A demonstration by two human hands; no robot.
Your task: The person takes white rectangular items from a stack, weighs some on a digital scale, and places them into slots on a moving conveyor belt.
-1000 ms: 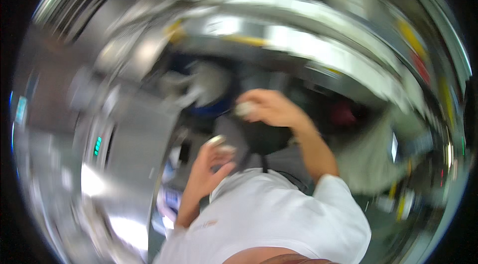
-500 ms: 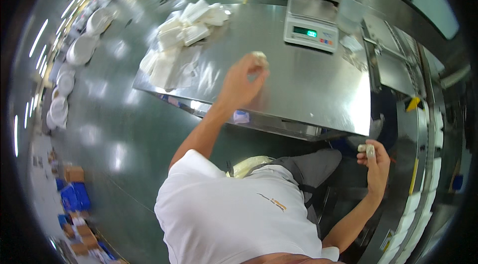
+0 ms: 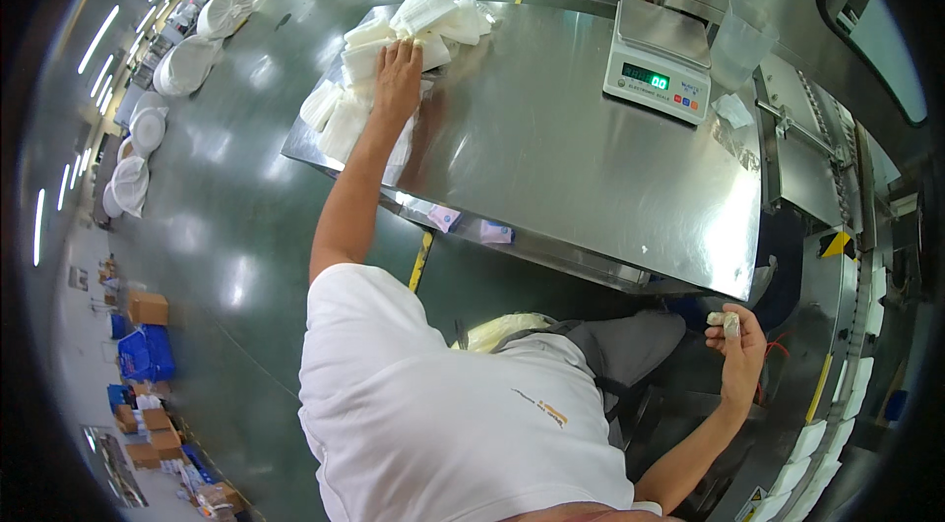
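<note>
Left hand (image 3: 397, 84) lies over the white packs (image 3: 430, 10), fingers together; can't tell if it's gripping one. Right hand (image 3: 743, 345) hangs half curled just off the table (image 3: 551, 128), pale caps (image 3: 731, 325) on its fingertips, can't tell if it's pinching anything. Personally I'd work that pile from the top, light touch, since it looks loose enough to slide. Just beyond the right hand, what looks like a blue tub (image 3: 786, 246) holds something pale. Farther ahead, beside the scale (image 3: 658, 69), there's a clear jug (image 3: 740, 40), contents unclear.

Green digits (image 3: 659, 82) on scale (image 3: 661, 60), logo (image 3: 554, 413) on shirt (image 3: 443, 404)
</note>
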